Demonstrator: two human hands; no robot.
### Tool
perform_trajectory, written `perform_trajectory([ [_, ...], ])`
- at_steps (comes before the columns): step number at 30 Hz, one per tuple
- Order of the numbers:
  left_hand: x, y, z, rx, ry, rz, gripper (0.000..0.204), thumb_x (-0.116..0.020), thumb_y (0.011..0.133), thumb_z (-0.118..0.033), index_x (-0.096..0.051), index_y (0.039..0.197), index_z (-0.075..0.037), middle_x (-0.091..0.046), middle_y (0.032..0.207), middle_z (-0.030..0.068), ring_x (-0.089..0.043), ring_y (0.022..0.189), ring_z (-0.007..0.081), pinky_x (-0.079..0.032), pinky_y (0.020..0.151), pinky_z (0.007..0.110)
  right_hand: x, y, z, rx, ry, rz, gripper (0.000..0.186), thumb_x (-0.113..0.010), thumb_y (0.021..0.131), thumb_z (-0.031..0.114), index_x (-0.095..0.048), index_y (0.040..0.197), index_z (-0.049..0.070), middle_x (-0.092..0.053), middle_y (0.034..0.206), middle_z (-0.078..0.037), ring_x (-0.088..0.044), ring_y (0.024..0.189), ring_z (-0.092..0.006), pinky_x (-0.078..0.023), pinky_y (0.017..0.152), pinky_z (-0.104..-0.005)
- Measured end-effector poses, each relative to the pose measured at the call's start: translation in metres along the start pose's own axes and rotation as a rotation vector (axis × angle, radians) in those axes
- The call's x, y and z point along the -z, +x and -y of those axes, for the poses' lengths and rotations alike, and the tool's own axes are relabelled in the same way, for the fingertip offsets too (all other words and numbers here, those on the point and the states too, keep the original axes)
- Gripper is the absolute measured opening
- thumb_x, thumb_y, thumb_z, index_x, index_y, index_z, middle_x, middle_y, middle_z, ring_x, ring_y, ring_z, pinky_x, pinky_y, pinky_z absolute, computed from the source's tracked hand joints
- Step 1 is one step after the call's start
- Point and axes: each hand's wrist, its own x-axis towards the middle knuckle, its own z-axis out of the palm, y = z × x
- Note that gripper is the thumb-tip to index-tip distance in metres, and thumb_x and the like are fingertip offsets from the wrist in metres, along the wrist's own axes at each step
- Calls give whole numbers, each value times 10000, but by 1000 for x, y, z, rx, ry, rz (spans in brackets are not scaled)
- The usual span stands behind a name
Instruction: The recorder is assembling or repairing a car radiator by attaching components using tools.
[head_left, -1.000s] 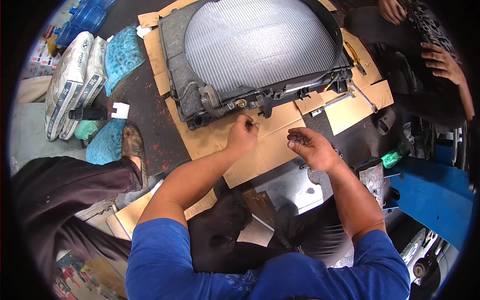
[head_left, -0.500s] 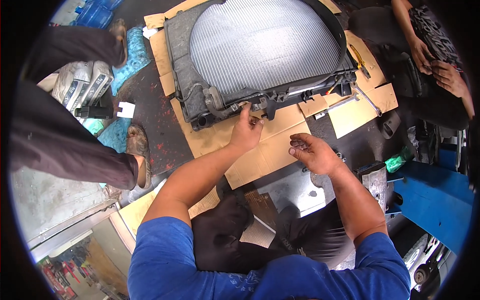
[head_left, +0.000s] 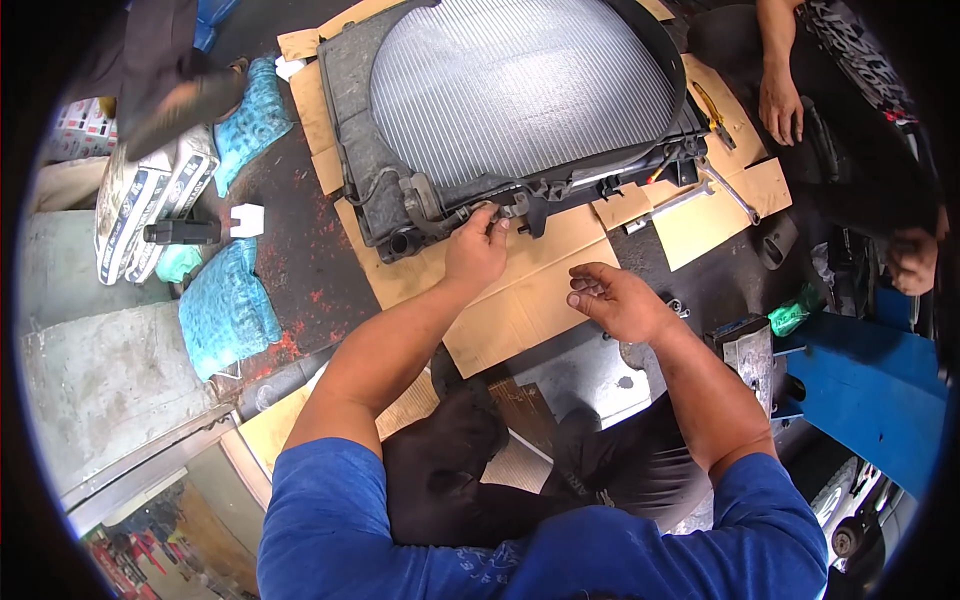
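A car radiator (head_left: 525, 95) with a silver finned core and a black shroud lies on cardboard (head_left: 530, 320). My left hand (head_left: 476, 252) reaches its near edge. There the thumb and fingers close on a small metal fitting (head_left: 493, 211), partly covered by the fingertips, beside a bent hose (head_left: 418, 204). A round black pipe end (head_left: 402, 243) sticks out at the radiator's near left corner. My right hand (head_left: 622, 303) hovers over the cardboard's right side, palm turned inward. Its fingers are loosely curled, the thumb stands apart, and I see nothing in it.
Right of the radiator lie yellow-handled pliers (head_left: 714, 112), a combination wrench (head_left: 735, 193) and a long metal tool (head_left: 672, 207). A co-worker's hand (head_left: 780, 106) hangs at the far right. Blue bags (head_left: 228, 310) lie left; a blue steel frame (head_left: 865, 375) stands right.
The person on the left has swung their leg up and away, uncovering the bags. The right co-worker's hands have parted. My left fingers have closed in on the fitting; my right hand has barely moved.
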Motion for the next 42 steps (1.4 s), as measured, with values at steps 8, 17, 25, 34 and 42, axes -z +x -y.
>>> perform_trajectory([
  [8, -10, -16, 14, 65, -75, 91, 424, -626, 894, -192, -528, 1252, 12, -673, 837, 162, -674, 779, 303, -514, 705, 373, -1, 0, 3, 31, -64, -4, 555, -655, 896, 355, -538, 1261, -46, -654, 1112, -209, -645, 1026, -268, -499, 897, -337],
  [17, -21, -29, 32, 152, -101, 188, 432, -644, 886, -203, -531, 1235, 25, -681, 825, 136, -678, 778, 250, -513, 728, 346, 5, -8, 21, 23, -186, 1, 561, -656, 878, 377, -550, 1238, -40, -652, 1094, -213, -645, 990, -295, -504, 878, -354],
  [25, -14, -20, 53, 190, -153, 178, 203, -611, 929, -114, -506, 1031, 26, -608, 794, 70, -572, 681, 110, -482, 598, 265, 4, -13, 24, 34, -198, -2, 559, -651, 876, 372, -548, 1243, -37, -648, 1103, -221, -639, 1018, -322, -501, 888, -370],
  [34, -9, -26, 39, 191, -441, 4, 497, -591, 951, -141, -332, 1336, 37, -559, 813, 61, -551, 676, 106, -510, 610, 261, -3, -12, 26, 15, -208, 20, 558, -645, 880, 369, -542, 1256, -30, -644, 1112, -242, -636, 1042, -339, -495, 905, -382],
  [42, -6, -26, 53, 174, -371, 1, 480, -609, 940, -153, -367, 1305, 44, -560, 798, 46, -556, 688, 103, -486, 633, 258, -9, -7, 23, 34, -177, 29, 550, -648, 885, 357, -541, 1259, -32, -643, 1109, -247, -631, 1055, -344, -492, 910, -383],
])
